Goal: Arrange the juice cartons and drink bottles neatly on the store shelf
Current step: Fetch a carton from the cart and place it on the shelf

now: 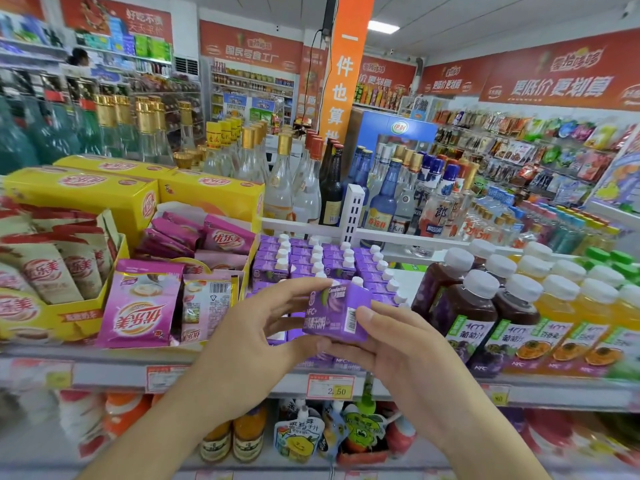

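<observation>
Both hands grasp one purple juice carton (337, 311) above the shelf edge (242, 370): left hand (256, 329) fingers curl over its top, right hand (388, 341) thumb presses its barcode side. Behind it, purple cartons (304, 261) stand in rows; their number cannot be told.

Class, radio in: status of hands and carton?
Both hands, left and right, grip purple carton. Held above shelved cartons. Nothing blocking.
</observation>
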Action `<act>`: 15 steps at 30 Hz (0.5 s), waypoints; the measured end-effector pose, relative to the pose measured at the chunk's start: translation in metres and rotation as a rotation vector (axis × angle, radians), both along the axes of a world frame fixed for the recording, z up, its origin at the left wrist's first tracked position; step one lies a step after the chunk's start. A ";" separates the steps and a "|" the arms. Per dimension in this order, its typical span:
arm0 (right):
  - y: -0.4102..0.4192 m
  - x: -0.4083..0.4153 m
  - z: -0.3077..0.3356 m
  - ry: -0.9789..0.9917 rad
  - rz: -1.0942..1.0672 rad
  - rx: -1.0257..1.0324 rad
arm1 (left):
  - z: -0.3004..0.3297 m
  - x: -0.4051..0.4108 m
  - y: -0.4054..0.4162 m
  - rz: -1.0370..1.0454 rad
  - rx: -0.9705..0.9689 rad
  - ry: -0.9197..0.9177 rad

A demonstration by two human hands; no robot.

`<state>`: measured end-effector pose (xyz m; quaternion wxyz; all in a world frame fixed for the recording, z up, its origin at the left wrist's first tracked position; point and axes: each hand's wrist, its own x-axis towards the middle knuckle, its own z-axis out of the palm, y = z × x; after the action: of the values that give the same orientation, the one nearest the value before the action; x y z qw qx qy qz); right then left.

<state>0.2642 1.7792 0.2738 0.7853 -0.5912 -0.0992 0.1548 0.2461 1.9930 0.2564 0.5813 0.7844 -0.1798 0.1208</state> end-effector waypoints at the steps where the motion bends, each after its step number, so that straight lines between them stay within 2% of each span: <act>1: -0.002 0.002 -0.001 0.024 -0.030 -0.009 | -0.001 0.001 -0.001 0.016 -0.015 0.008; 3: -0.006 0.004 0.001 -0.022 -0.081 -0.081 | -0.003 0.002 -0.001 0.064 -0.019 -0.001; 6: -0.009 0.003 0.007 -0.189 -0.109 -0.185 | -0.004 0.005 -0.001 0.103 -0.010 -0.018; 10: -0.013 0.002 0.009 -0.311 -0.128 -0.286 | -0.003 0.005 -0.005 0.090 -0.107 0.051; 12: -0.014 0.003 0.010 -0.320 -0.165 -0.340 | -0.003 0.006 -0.006 0.073 -0.135 0.089; 15: -0.015 0.008 0.006 -0.264 -0.221 -0.261 | -0.001 0.008 -0.007 0.053 -0.272 0.163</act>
<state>0.2717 1.7644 0.2794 0.6946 -0.7102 -0.1148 0.0007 0.2539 1.9855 0.2551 0.6916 0.7099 -0.0933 0.0952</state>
